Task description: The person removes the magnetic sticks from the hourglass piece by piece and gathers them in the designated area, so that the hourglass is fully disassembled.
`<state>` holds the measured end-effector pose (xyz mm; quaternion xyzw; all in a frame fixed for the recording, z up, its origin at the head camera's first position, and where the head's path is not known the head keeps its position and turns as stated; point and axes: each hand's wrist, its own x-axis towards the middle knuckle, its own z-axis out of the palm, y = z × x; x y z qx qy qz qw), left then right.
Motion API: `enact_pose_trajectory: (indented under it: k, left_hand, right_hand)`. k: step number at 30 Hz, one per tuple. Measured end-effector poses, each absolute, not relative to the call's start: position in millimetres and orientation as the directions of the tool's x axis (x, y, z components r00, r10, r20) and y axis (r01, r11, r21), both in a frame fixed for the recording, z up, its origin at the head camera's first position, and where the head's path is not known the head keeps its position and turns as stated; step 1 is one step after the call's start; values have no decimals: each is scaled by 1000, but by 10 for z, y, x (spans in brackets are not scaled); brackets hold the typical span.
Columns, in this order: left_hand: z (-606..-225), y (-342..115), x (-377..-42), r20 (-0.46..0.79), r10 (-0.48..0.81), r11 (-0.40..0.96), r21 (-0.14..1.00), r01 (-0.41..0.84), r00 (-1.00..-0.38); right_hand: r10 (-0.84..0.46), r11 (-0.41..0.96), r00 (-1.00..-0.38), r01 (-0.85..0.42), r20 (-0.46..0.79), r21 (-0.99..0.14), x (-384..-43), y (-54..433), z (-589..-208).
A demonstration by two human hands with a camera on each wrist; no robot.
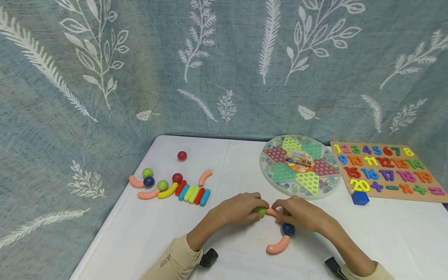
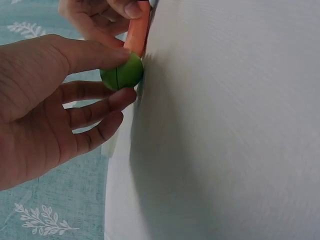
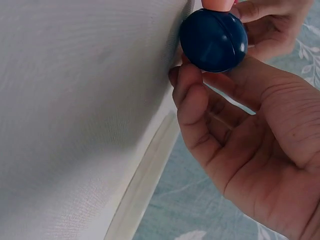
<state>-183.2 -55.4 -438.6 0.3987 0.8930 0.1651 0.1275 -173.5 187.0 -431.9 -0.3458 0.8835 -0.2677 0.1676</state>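
My left hand [image 1: 239, 208] pinches a green ball [image 2: 121, 74] between thumb and fingers, close over the white table. Against the ball lies one end of a pink curved piece [image 1: 273, 212]. My right hand [image 1: 303, 213] grips that piece, its thumb on it in the left wrist view. A dark blue ball [image 3: 214, 40] sits at the piece's other end, right by the right hand's fingers. Below the blue ball a second pink curved piece [image 1: 279, 245] lies on the table, its upper end against the ball.
Left on the table lie a red ball [image 1: 182, 156], a row of coloured sticks [image 1: 192, 194], a yellow curved piece [image 1: 168, 191] and several other balls and curved pieces. A round star-pattern game board [image 1: 281, 182], a wooden number board [image 1: 388, 195] and a blue block [image 1: 360, 198] lie at the right.
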Motion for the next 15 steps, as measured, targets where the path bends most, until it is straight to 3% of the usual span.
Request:
enact_pose_trajectory:
  k: [7,15]
  left_hand:
    - [-4345,-604,-1841,-105,729,657,381,650,-676]
    - [-4186,-768,-1904,-64,662,707,383,594,-746]
  right_hand:
    - [-707,615,-698,-527,-114,-586,-1739,1872,-4314]
    - [-701,628,-701,-519,-132,-580,-1742,1874,-4324]
